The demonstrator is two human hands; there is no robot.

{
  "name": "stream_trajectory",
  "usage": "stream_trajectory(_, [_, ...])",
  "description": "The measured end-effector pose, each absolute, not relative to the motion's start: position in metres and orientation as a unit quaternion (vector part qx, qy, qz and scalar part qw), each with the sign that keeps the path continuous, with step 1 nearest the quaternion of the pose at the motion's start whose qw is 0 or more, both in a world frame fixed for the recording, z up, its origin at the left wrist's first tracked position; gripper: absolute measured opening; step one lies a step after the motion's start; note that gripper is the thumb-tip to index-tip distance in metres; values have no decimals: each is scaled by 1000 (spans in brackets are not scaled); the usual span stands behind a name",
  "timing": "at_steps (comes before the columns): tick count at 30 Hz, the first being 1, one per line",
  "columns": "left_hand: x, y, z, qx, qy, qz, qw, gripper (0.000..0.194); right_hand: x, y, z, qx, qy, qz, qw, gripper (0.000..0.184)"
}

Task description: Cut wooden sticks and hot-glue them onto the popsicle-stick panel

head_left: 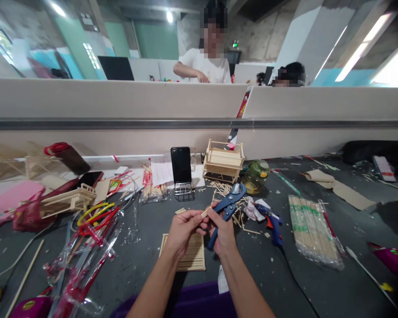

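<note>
My left hand [185, 227] pinches a few short wooden sticks [204, 213]. My right hand [223, 229] is wrapped round blue-handled cutters [226, 205], whose head points away to the upper right. The thumb and fingertips of that hand also touch the sticks, close to the left fingers. Below the hands lies a flat panel of wooden sticks [191, 264] in a square frame, partly covered by my left wrist. Cut stick pieces [223, 189] are heaped beyond the cutters.
A phone [181, 164] stands on a wire holder, left of a wooden stick model [223, 160] and a green bottle [256, 176]. To the right lie a blue glue gun [271, 221] and a bag of sticks [313, 229]. Plastic wrappers [82, 260] clutter the left. Another person [207, 66] is behind the partition.
</note>
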State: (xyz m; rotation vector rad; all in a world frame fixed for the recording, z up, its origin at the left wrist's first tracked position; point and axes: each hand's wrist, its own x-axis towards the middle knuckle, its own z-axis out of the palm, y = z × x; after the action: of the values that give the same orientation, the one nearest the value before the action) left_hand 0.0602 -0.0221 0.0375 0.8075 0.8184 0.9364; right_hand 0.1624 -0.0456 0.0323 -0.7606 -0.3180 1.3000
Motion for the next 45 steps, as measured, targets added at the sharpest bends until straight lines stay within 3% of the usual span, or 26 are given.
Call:
stream_trajectory(5, [62,-23,38,362,381,446,724,30,161,-45,28,-368,-155,558,727,38])
stream_trajectory(12, [55,-21,41,368,358,412,753,32,163,-42,15,-455,-217,414,758,35])
stream_trajectory(16, [52,-21,43,406,381,441,704,32,163,-41,11,-475,-232,365,766,35])
stream_trajectory(34, [53,-20,37,435,377,430,696,25,158,-53,23,-559,-367,294,683,26])
stream_trajectory(40, [40,-14,40,402,373,450,705,24,186,-62,40,-575,-480,304,588,29])
stream_trajectory(45, [33,-11,41,393,377,468,697,23,205,-74,28,-658,-599,156,430,40])
